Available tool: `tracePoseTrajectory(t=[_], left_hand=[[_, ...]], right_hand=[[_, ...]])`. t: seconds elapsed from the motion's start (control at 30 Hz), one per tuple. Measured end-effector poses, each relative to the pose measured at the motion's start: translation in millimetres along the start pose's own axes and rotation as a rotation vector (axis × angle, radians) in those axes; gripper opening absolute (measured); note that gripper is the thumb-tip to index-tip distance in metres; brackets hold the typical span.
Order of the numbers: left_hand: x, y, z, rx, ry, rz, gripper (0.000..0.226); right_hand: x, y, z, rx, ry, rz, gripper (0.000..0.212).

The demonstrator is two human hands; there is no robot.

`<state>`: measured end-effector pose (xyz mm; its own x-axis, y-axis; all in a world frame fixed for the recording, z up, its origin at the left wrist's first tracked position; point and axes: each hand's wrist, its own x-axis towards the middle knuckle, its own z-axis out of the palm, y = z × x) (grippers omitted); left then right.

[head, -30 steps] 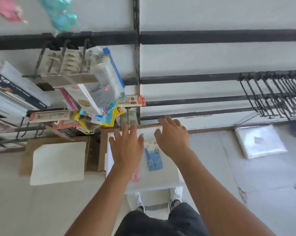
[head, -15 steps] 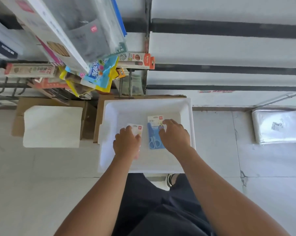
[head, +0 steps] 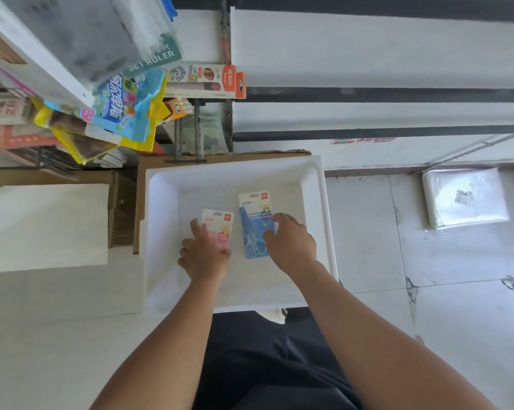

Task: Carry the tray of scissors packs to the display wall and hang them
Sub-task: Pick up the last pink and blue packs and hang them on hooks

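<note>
A white foam tray (head: pixel 315 202) sits on the floor below the display wall (head: pixel 368 54). Two scissors packs lie flat in it: a pink one (head: pixel 221 223) on the left and a blue one (head: pixel 253 229) on the right. My left hand (head: pixel 204 254) lies over the lower half of the pink pack with fingers curled on it. My right hand (head: pixel 291 244) covers the blue pack's right edge, fingertips on the card. Both packs still rest on the tray bottom. The lower parts of both packs are hidden by my hands.
Hanging stationery packs (head: pixel 122 105) crowd the wall's left section just above the tray. Black rails (head: pixel 368 94) run bare across the right section. A cardboard box with a white foam sheet (head: pixel 46 226) stands left of the tray, a wrapped white bundle (head: pixel 464 196) to the right.
My head has tipped down and come closer to the tray. Both hands dropped from above the tray onto the two packs and now press on them.
</note>
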<state>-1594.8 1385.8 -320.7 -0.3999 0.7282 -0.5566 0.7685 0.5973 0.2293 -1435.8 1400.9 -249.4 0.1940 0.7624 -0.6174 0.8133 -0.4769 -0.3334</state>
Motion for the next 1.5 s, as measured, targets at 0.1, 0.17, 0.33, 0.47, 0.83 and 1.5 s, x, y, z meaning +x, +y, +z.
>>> tracePoseTrajectory(t=[0.1,0.17,0.33,0.47,0.83,1.5], left_hand=[[5.6,1.3,-2.4,-0.079,0.021,0.022,0.071],[7.5,-0.3,-2.6,-0.07,0.012,0.003,0.066],[11.1,0.8,0.0,-0.077,0.012,-0.103,0.079],[20.7,4.8,-4.6,-0.079,-0.036,-0.228,0.085],[3.7,11.7,-36.7,-0.624,-0.006,-0.009,0.039],[-0.2,-2.7,-79.2,-0.819,-0.07,-0.062,0.036]], right_hand=[[6.1,0.8,6.7,0.013,0.009,0.019,0.047],[8.5,-0.5,11.8,0.023,0.01,0.03,0.048],[16.3,-2.6,23.1,0.066,-0.003,0.048,0.05],[20.7,1.1,28.9,0.066,0.006,0.059,0.048],[35.8,-7.2,52.8,0.05,0.035,0.207,0.081],[60.1,-25.3,52.0,0.181,-0.022,0.434,0.069]])
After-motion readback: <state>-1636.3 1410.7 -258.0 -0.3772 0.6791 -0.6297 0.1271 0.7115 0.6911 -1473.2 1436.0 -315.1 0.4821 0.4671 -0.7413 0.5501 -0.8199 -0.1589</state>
